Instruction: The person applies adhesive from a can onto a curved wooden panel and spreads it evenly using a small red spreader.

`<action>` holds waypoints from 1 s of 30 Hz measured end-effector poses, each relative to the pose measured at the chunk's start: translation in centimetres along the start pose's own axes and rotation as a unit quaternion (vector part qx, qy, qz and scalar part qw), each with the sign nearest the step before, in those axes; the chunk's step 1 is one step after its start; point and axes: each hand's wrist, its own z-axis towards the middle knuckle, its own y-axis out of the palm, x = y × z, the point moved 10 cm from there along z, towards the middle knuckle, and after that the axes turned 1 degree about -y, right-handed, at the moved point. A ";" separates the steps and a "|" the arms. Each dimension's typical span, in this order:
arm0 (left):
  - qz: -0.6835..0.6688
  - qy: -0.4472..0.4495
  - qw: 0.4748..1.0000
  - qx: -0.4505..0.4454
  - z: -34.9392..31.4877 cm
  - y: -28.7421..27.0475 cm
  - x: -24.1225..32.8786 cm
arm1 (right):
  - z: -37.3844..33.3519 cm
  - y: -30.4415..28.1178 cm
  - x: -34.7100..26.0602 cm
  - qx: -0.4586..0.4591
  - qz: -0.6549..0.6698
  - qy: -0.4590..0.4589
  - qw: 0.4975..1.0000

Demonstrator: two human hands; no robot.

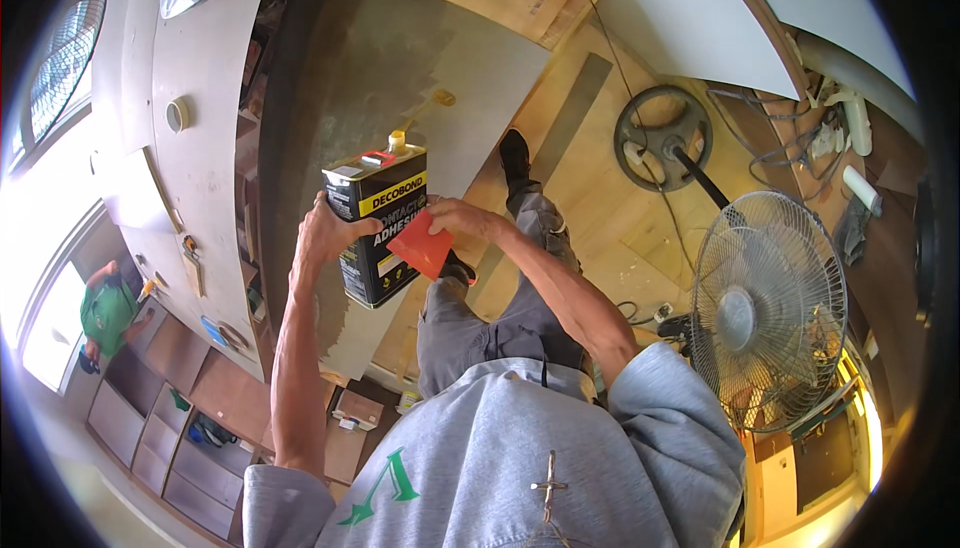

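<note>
— What do we have closest to us?

— Our two hands, raised over the work. Our left hand grips one black rectangular adhesive can by its side, fingers wrapped round it, the can tilted with its yellow spout pointing away from us. Our right hand pinches one red plastic spreader, which lies against the can's front face.

— And below them?

— One large grey laminate sheet, with a small yellowish puddle of glue on it past the spout. Our two legs in grey trousers stand on the plywood floor beside it.

— Farther out?

— One pedestal fan to the right, with its round base beyond. At the far left, one person in a green shirt.
</note>
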 end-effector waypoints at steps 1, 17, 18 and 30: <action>-0.008 -0.007 1.000 -0.001 0.0 0.3 -0.9 | 0.1 0.4 0.6 -0.008 -0.003 0.013 1.000; -0.136 -0.119 0.979 -0.098 -2.2 11.5 -16.2 | -4.5 9.6 13.8 -0.090 0.218 0.356 0.904; -0.140 -0.129 0.976 -0.102 -2.5 12.1 -17.1 | -4.7 10.1 13.9 -0.095 0.229 0.371 0.895; -0.141 -0.180 0.966 -0.117 -4.6 15.8 -23.0 | -7.3 15.4 19.1 -0.102 0.299 0.429 0.846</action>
